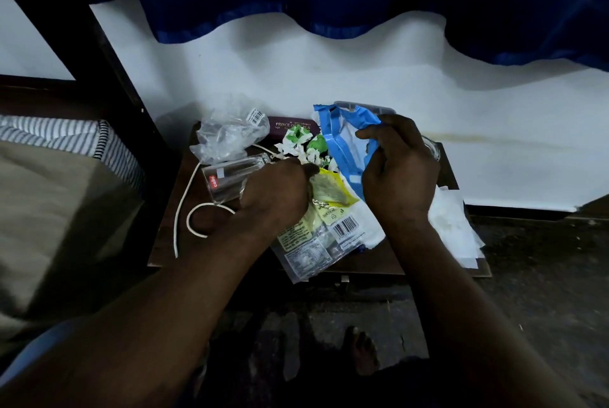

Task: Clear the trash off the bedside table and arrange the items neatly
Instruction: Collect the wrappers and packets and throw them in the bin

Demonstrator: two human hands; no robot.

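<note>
A dark wooden bedside table (375, 264) is covered with litter. My right hand (400, 173) grips a blue and white plastic wrapper (342, 137) above the table's back right. My left hand (273, 198) holds a yellow and clear snack packet (326, 226) at the middle. Crumpled green and white paper (301, 144) lies just behind my left hand. A clear crumpled plastic bag (227, 137) sits at the back left, over a clear glass tumbler (227, 182) lying on its side. A maroon book (290, 127) is at the back.
A white cord (184, 210) loops over the table's left side. White tissue paper (454, 229) hangs over the right edge. A grey box lid (365, 107) shows behind the blue wrapper. A bed with a striped pillow (66, 137) stands to the left; a bare foot (362, 351) is on the floor.
</note>
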